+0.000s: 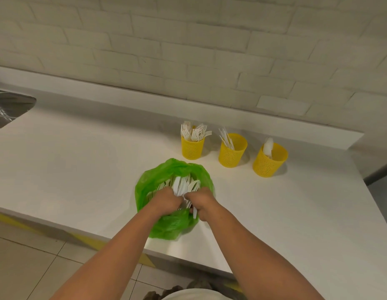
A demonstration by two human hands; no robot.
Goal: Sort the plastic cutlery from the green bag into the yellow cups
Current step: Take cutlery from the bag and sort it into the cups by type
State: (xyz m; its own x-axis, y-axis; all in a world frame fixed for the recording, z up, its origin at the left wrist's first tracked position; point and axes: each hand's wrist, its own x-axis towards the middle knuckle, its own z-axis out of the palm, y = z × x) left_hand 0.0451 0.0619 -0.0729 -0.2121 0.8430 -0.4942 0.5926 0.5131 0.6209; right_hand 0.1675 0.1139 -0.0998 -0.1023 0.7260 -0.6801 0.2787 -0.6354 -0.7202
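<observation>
Because the crumpled green plastic bag lies open on the white worktop close to the person, both hands can work in its mouth. The left hand is curled round a bunch of white plastic cutlery. The right hand pinches a few pieces of it, probably to separate one kind. Three perforated yellow cups stand just beyond the bag, keeping forks, knives and spoons apart.

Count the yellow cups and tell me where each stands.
3, in a row on the counter beyond the green bag: left cup with forks, middle cup, right cup farthest right. None looks hidden.
</observation>
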